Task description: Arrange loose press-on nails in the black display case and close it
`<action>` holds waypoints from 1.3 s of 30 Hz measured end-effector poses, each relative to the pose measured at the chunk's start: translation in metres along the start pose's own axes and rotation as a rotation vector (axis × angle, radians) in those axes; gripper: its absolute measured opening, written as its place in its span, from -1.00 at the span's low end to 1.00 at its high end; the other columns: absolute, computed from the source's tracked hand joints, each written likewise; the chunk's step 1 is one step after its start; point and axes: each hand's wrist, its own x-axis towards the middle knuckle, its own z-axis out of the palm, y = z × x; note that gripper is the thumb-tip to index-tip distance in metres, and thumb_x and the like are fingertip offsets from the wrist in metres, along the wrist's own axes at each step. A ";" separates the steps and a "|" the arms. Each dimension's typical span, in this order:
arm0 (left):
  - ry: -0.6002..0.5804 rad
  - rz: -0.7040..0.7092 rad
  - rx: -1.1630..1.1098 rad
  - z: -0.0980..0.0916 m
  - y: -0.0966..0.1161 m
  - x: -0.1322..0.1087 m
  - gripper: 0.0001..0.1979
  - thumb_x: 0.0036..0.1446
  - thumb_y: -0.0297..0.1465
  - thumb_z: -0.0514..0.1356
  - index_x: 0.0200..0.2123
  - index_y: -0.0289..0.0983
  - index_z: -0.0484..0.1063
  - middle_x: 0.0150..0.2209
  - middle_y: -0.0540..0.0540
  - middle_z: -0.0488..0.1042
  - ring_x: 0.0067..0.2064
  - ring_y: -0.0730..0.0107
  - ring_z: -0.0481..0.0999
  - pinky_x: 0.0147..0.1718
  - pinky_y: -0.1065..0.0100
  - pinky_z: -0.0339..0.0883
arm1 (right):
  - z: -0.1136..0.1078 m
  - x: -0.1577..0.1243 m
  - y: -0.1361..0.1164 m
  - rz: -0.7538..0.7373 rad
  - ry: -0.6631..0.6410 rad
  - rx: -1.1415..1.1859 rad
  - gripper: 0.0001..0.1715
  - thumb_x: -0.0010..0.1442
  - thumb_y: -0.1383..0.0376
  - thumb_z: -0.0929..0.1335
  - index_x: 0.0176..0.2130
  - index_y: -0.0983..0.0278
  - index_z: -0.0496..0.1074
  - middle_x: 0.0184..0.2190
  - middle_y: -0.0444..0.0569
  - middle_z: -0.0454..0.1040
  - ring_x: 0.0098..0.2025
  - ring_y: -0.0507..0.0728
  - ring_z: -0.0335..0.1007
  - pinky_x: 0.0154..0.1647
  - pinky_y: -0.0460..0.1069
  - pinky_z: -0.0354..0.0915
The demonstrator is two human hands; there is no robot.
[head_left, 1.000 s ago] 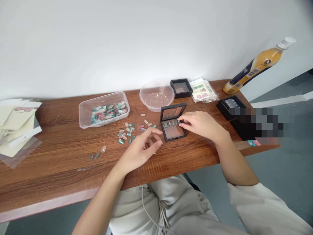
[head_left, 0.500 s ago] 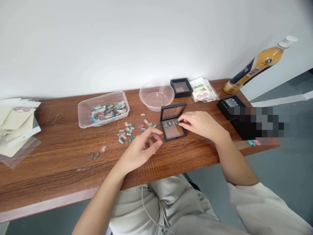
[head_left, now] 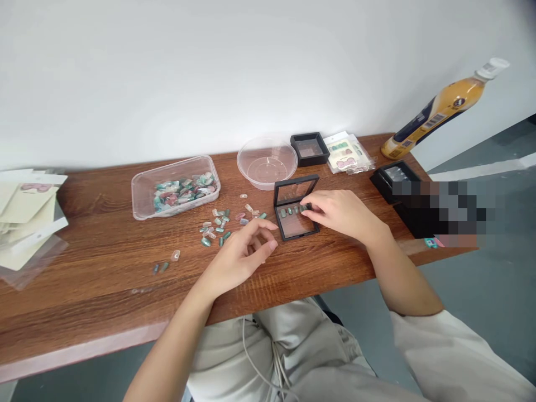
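A wooden table (head_left: 104, 290) is set against a white wall (head_left: 209, 72). A plastic drink bottle (head_left: 435, 109) is seen tilted at its far right corner, and a clear plastic tub (head_left: 144, 192) heaped with false nails is placed left of centre. A clear round bowl (head_left: 267, 163) is placed behind an open black display box (head_left: 295, 223), which is found on the table between the hands. A row of green false nails (head_left: 292, 211) is laid inside that box. The right hand (head_left: 341, 215) is curled over the row's right end, and whether a nail is gripped cannot be told. The left hand (head_left: 240, 257) is held half-open and empty, just beside the box, near scattered loose nails (head_left: 215, 228).
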 end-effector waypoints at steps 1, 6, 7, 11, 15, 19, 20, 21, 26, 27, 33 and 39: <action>0.001 0.001 0.001 0.000 0.000 0.000 -0.69 0.35 -0.16 0.12 0.04 -0.19 0.32 -0.21 -0.06 0.51 -0.39 0.47 0.43 -0.39 0.39 0.32 | 0.001 0.001 -0.001 -0.005 0.005 -0.002 -0.85 0.37 0.22 0.35 -0.11 0.19 0.51 -0.29 -0.10 0.59 -0.29 0.13 0.50 -0.37 -0.02 0.10; 0.002 0.006 0.002 0.000 -0.001 0.000 -0.69 0.35 -0.16 0.13 0.05 -0.19 0.32 -0.21 -0.06 0.51 -0.38 0.47 0.44 -0.39 0.40 0.32 | 0.007 0.004 -0.007 -0.040 -0.016 -0.024 -0.83 0.37 0.22 0.35 -0.09 0.20 0.51 -0.22 -0.08 0.63 -0.23 0.16 0.53 -0.38 -0.01 0.11; 0.001 0.007 0.003 0.000 -0.001 0.000 -0.69 0.35 -0.17 0.13 0.05 -0.19 0.32 -0.22 -0.06 0.51 -0.38 0.47 0.44 -0.39 0.40 0.32 | 0.007 0.004 -0.007 -0.040 -0.019 -0.027 -0.82 0.37 0.22 0.35 -0.08 0.20 0.51 -0.22 -0.07 0.63 -0.22 0.17 0.54 -0.37 -0.01 0.11; 0.000 0.012 0.005 0.000 -0.002 0.000 -0.69 0.35 -0.17 0.13 0.05 -0.19 0.32 -0.21 -0.06 0.51 -0.38 0.47 0.44 -0.39 0.40 0.32 | 0.009 0.005 -0.007 -0.023 -0.018 -0.037 -0.80 0.38 0.21 0.35 -0.06 0.21 0.52 -0.23 -0.07 0.63 -0.24 0.17 0.55 -0.37 -0.01 0.13; -0.004 0.013 0.006 0.000 -0.002 -0.001 -0.70 0.36 -0.16 0.12 0.05 -0.18 0.32 -0.21 -0.06 0.51 -0.37 0.46 0.44 -0.40 0.40 0.32 | 0.010 0.006 -0.007 -0.020 -0.016 -0.041 -0.80 0.38 0.20 0.34 -0.07 0.21 0.52 -0.21 -0.07 0.63 -0.22 0.18 0.56 -0.35 -0.01 0.16; -0.004 0.013 0.011 0.000 -0.002 -0.001 -0.70 0.35 -0.16 0.12 0.04 -0.19 0.32 -0.22 -0.06 0.51 -0.39 0.48 0.44 -0.39 0.39 0.32 | 0.012 0.007 -0.007 -0.029 -0.014 -0.036 -0.80 0.40 0.21 0.33 -0.07 0.21 0.52 -0.19 -0.07 0.63 -0.20 0.18 0.56 -0.34 -0.01 0.17; -0.003 0.013 0.011 -0.001 -0.002 -0.001 -0.70 0.35 -0.17 0.12 0.04 -0.19 0.32 -0.22 -0.05 0.50 -0.39 0.48 0.44 -0.39 0.39 0.32 | 0.013 0.008 -0.007 -0.028 -0.014 -0.036 -0.80 0.40 0.21 0.33 -0.07 0.21 0.52 -0.19 -0.07 0.63 -0.20 0.18 0.56 -0.35 -0.01 0.16; -0.003 0.013 0.012 -0.001 -0.001 -0.001 -0.70 0.35 -0.17 0.12 0.05 -0.19 0.32 -0.22 -0.05 0.50 -0.39 0.48 0.43 -0.39 0.39 0.32 | 0.013 0.008 -0.008 -0.028 -0.013 -0.036 -0.80 0.40 0.21 0.33 -0.07 0.21 0.52 -0.19 -0.06 0.63 -0.20 0.18 0.56 -0.35 -0.01 0.16; -0.005 0.010 0.011 0.000 -0.002 -0.001 -0.70 0.35 -0.17 0.12 0.05 -0.18 0.32 -0.21 -0.04 0.50 -0.39 0.49 0.43 -0.38 0.39 0.32 | 0.014 0.008 -0.008 -0.022 0.004 -0.026 -0.79 0.40 0.18 0.33 -0.07 0.20 0.52 -0.23 -0.07 0.63 -0.24 0.16 0.55 -0.37 -0.01 0.12; -0.005 0.010 0.011 0.000 -0.002 -0.001 -0.71 0.35 -0.17 0.12 0.04 -0.17 0.31 -0.21 -0.04 0.50 -0.39 0.49 0.43 -0.38 0.39 0.32 | 0.014 0.007 -0.008 -0.021 0.009 -0.020 -0.79 0.39 0.17 0.34 -0.07 0.20 0.52 -0.25 -0.08 0.63 -0.25 0.15 0.54 -0.38 -0.02 0.11; -0.005 0.016 0.010 0.000 -0.003 -0.001 -0.72 0.35 -0.19 0.13 0.05 -0.16 0.31 -0.21 -0.02 0.50 -0.39 0.50 0.43 -0.37 0.39 0.32 | 0.006 0.003 -0.001 0.025 0.007 0.006 -0.83 0.32 0.21 0.40 -0.10 0.18 0.52 -0.34 -0.14 0.60 -0.34 0.11 0.48 -0.40 -0.02 0.05; -0.004 0.021 0.013 -0.001 -0.004 -0.003 -0.72 0.35 -0.18 0.12 0.05 -0.16 0.31 -0.21 -0.03 0.50 -0.39 0.50 0.43 -0.38 0.39 0.32 | 0.004 0.002 0.004 0.051 -0.002 -0.001 -0.86 0.30 0.20 0.41 -0.14 0.17 0.52 -0.38 -0.16 0.58 -0.35 0.11 0.46 -0.41 -0.02 0.02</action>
